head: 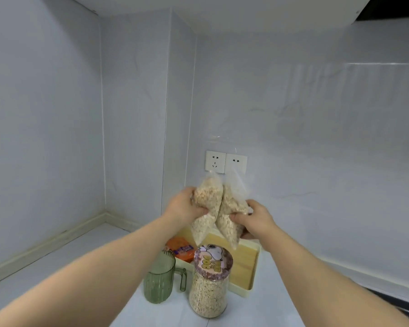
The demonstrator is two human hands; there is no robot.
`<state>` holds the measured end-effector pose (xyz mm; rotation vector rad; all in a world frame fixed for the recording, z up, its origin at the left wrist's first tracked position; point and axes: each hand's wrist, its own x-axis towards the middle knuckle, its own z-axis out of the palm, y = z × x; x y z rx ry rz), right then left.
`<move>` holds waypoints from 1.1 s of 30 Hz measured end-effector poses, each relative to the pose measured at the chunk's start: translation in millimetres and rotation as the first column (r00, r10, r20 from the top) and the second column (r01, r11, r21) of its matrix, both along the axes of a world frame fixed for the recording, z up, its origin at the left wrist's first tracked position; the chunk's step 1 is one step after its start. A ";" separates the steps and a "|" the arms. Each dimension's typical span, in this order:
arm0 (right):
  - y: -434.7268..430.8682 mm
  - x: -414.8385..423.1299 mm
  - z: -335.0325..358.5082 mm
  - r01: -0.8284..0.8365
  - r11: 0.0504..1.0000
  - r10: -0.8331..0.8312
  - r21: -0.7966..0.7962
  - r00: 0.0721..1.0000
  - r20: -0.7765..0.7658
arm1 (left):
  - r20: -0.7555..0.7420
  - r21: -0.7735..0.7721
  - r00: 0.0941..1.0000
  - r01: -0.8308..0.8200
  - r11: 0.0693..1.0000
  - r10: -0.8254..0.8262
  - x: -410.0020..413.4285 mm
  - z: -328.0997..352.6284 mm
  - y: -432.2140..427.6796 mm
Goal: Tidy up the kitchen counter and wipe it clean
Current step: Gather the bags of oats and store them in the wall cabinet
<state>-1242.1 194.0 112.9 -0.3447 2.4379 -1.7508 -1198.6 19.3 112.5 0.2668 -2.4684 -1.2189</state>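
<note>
Two clear plastic bags of oats hang in the air above the counter. My left hand [185,205] grips the left bag [208,204] around its middle. My right hand [253,218] grips the right bag [232,208] the same way. The bags touch each other and their lower ends dangle over a cream tray with a wooden bottom [243,263]. A tall jar of oats [209,291] with a cartoon-printed lid stands on the pale counter [80,256] in front of the tray.
A green ribbed glass pitcher [158,279] stands left of the jar. An orange snack packet [181,250] lies in the tray. Two wall sockets [226,162] sit behind the bags. A dark sink edge [401,303] shows at the lower right.
</note>
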 end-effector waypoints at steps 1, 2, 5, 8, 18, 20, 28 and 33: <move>-0.6 -1.5 19.2 -0.006 1.000 0.004 -0.028 0.999 -0.049 | -0.038 0.006 0.999 -0.006 1.000 0.006 -0.2 21.2 -2.5; -1.3 -1.9 38.1 -0.016 0.998 0.010 -0.057 0.995 -0.096 | -0.078 0.028 0.997 -0.009 1.000 0.011 0.2 42.1 -4.4; -3.2 2.0 102.3 -0.045 0.986 0.006 -0.158 0.971 -0.238 | -0.240 0.069 0.970 -0.026 0.997 0.041 8.2 111.8 -5.9; -4.6 16.7 160.4 -0.087 0.970 0.000 -0.227 0.933 -0.359 | -0.365 0.068 0.929 -0.043 0.997 0.065 25.7 172.2 -4.4; 0.3 76.0 316.9 -0.165 0.952 -0.085 -0.256 0.664 -0.743 | -0.706 0.029 0.708 -0.007 1.000 0.025 101.1 327.8 14.7; 1.9 86.0 339.3 -0.150 0.957 -0.106 -0.247 0.612 -0.784 | -0.736 0.028 0.677 0.020 0.999 0.007 113.5 349.6 18.7; 26.0 109.7 414.9 -0.012 0.977 -0.195 -0.214 0.362 -0.912 | -0.821 -0.010 0.566 0.110 0.994 -0.071 118.5 414.9 39.1; 44.1 111.3 440.2 0.118 0.961 -0.271 -0.249 0.242 -0.932 | -0.844 -0.091 0.523 0.080 0.993 -0.120 115.2 444.9 58.7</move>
